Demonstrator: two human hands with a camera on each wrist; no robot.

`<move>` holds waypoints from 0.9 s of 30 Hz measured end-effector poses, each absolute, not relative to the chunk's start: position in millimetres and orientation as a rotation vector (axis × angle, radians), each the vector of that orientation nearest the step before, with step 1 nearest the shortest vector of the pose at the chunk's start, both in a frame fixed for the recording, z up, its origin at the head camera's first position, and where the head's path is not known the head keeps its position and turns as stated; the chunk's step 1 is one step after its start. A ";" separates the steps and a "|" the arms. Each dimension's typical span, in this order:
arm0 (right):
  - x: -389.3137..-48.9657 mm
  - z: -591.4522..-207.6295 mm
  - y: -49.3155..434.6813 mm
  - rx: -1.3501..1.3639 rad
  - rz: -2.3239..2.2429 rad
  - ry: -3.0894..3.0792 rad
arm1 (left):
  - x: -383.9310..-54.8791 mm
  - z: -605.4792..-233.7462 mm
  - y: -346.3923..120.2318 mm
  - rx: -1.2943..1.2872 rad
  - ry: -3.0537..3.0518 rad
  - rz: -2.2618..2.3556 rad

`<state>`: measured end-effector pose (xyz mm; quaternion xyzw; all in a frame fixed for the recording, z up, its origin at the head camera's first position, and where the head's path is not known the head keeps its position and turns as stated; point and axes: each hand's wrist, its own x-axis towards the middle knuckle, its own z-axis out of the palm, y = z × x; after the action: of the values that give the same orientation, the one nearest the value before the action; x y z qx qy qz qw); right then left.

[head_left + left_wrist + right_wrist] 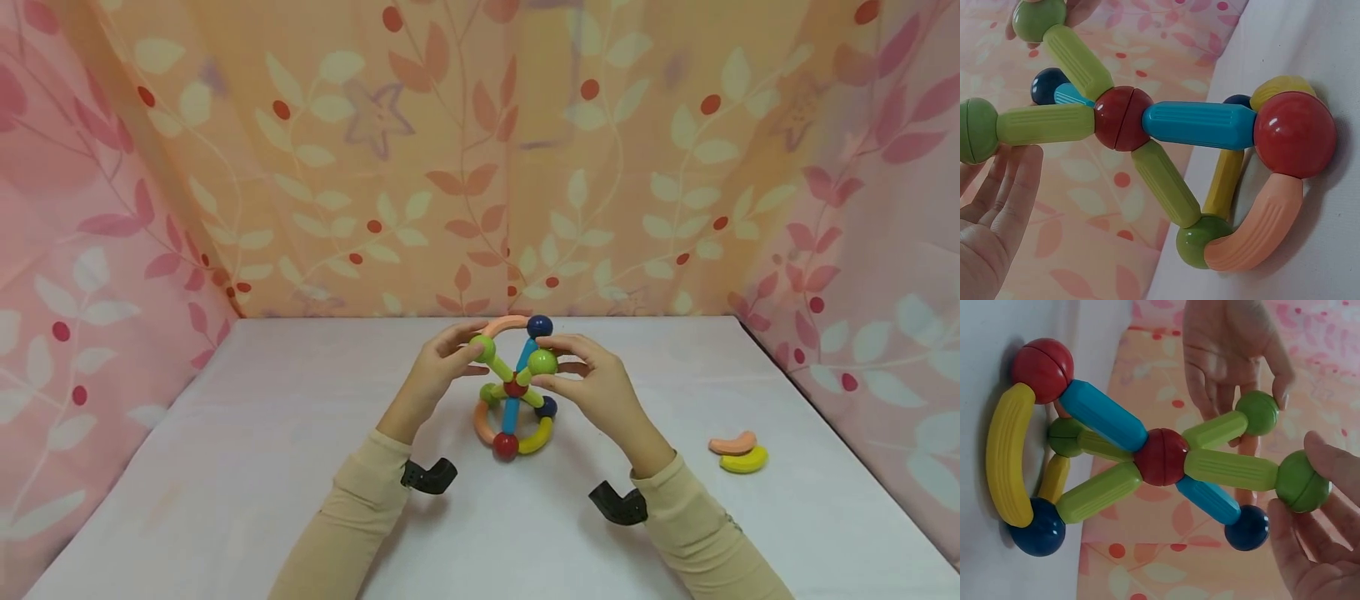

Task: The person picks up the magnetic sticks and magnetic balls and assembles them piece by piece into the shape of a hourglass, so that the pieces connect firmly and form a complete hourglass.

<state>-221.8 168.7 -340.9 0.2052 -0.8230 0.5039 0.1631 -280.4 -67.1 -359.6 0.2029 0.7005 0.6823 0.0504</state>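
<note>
A ball-and-stick construction toy stands on the white table, its red centre ball (515,384) joining blue and green straight sticks. My left hand (442,358) holds the upper left green ball (1257,412) between thumb and fingers. Thumb and fingertips of my right hand (596,379) pinch the upper right green ball (1302,481). At the top, a curved orange stick (504,323) reaches a dark blue ball (539,326). The base has a red ball (1295,134), a curved yellow stick (1009,456) and another curved orange stick (1260,228).
On the right of the white table (225,467), a loose curved orange stick (733,443) lies against a loose curved yellow stick (744,460). Patterned cloth (465,167) hangs behind and along both sides. Black mounts (431,477) jut from both wrists.
</note>
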 end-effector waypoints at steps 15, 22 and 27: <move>-219.3 -337.4 168.9 0.535 1.442 -2.388 | -279.3 -356.6 -65.6 0.636 2.132 2.085; -219.8 -337.3 165.9 0.517 1.406 -2.379 | -280.9 -356.8 -66.0 0.627 2.147 2.073; -217.9 -339.8 166.1 0.573 1.346 -2.354 | -280.8 -359.5 -66.0 0.632 2.132 2.085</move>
<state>-217.9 166.1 -339.8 0.2032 -0.8348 0.4774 0.1841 -280.8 -66.0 -359.5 0.2071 0.6986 0.6833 0.0466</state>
